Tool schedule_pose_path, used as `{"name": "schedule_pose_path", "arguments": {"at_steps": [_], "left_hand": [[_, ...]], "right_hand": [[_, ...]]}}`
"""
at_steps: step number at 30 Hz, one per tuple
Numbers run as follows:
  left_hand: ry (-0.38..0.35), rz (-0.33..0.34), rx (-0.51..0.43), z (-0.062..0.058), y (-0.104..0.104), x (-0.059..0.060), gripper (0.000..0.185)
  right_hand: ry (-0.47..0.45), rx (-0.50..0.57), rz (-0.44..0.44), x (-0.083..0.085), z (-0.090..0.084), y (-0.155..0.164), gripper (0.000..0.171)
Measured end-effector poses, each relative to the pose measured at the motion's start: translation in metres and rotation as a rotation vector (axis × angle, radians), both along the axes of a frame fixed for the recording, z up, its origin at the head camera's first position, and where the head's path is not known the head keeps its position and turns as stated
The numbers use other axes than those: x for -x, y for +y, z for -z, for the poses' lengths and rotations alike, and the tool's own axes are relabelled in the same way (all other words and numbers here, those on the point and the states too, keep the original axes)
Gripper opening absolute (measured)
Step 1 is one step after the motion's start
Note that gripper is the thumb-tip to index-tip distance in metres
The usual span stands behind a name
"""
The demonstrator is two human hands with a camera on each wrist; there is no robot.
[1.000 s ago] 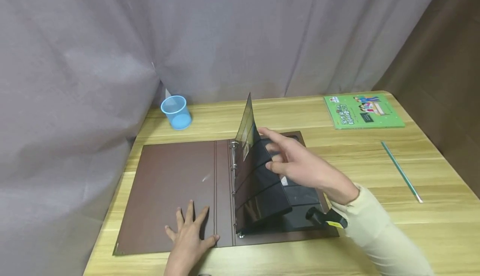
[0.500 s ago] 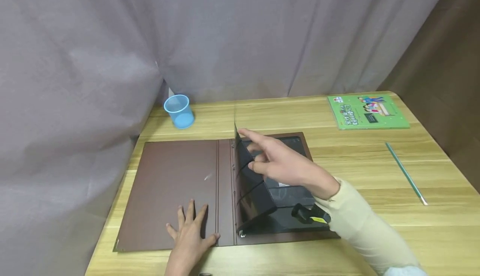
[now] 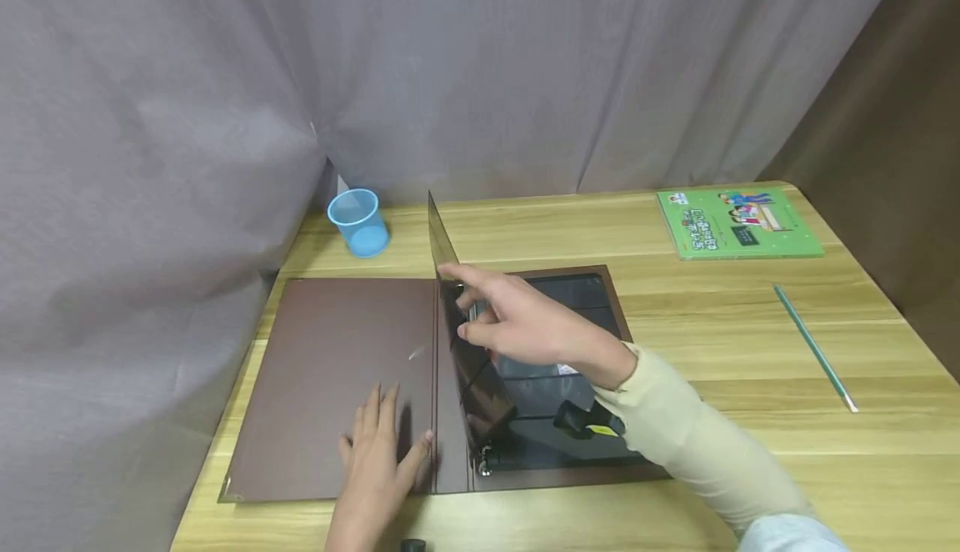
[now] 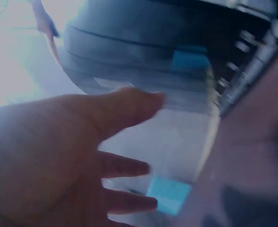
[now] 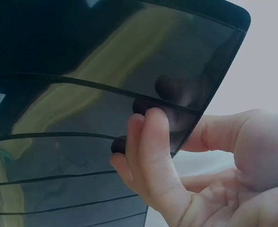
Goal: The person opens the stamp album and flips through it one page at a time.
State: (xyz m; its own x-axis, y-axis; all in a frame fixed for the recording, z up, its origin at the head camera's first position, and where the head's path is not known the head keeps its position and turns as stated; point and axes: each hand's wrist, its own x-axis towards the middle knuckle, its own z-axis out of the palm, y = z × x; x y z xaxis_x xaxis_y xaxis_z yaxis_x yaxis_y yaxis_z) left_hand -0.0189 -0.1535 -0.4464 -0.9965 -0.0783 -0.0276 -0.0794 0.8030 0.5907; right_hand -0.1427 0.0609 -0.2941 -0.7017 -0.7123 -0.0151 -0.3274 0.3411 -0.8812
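A brown ring-binder album (image 3: 352,352) lies spread open on the wooden table. Its dark, glossy pages with several strip pockets (image 3: 555,385) sit over the right cover. My right hand (image 3: 517,318) holds one album page (image 3: 437,235) by its free edge, and that page stands nearly upright over the rings. In the right wrist view, fingertips (image 5: 153,127) lie against the glossy page while the thumb passes behind its edge. My left hand (image 3: 378,452) rests on the bare left cover, fingers straight. In the left wrist view its thumb (image 4: 139,104) overlaps the album's dark pockets.
A blue plastic cup (image 3: 360,223) stands at the back left. At the back right lies a green book (image 3: 738,223), with a green pencil (image 3: 813,348) in front of it. A grey curtain (image 3: 465,77) hangs behind the table. A small dark object (image 3: 412,545) shows at the bottom.
My right hand has moved left, swinging the page from leaning right to tilting left over the rings. The spread fingers of my left hand have come closer together.
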Motion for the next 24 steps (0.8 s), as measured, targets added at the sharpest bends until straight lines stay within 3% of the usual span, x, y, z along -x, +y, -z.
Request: {"name": "schedule_pose_path", "arguments": {"at_steps": [3, 9, 13, 18, 24], "left_hand": [[0.106, 0.006, -0.094, -0.011, 0.004, 0.002, 0.071], [0.458, 0.06, -0.255, -0.03, 0.016, 0.01, 0.057], [0.589, 0.095, -0.39, -0.043, 0.027, 0.016, 0.054], [0.568, 0.116, -0.497, -0.06, 0.042, 0.019, 0.069], [0.521, 0.127, -0.507, -0.07, 0.049, 0.021, 0.071]], "right_hand": [[0.001, -0.001, -0.005, 0.0, 0.0, -0.005, 0.07], [0.017, 0.005, -0.009, 0.002, 0.003, -0.012, 0.068], [0.013, 0.006, 0.001, 0.003, 0.004, -0.015, 0.067], [0.075, -0.009, 0.001, 0.002, 0.006, -0.017, 0.066], [0.165, -0.045, -0.005, 0.002, 0.008, -0.021, 0.067]]}}
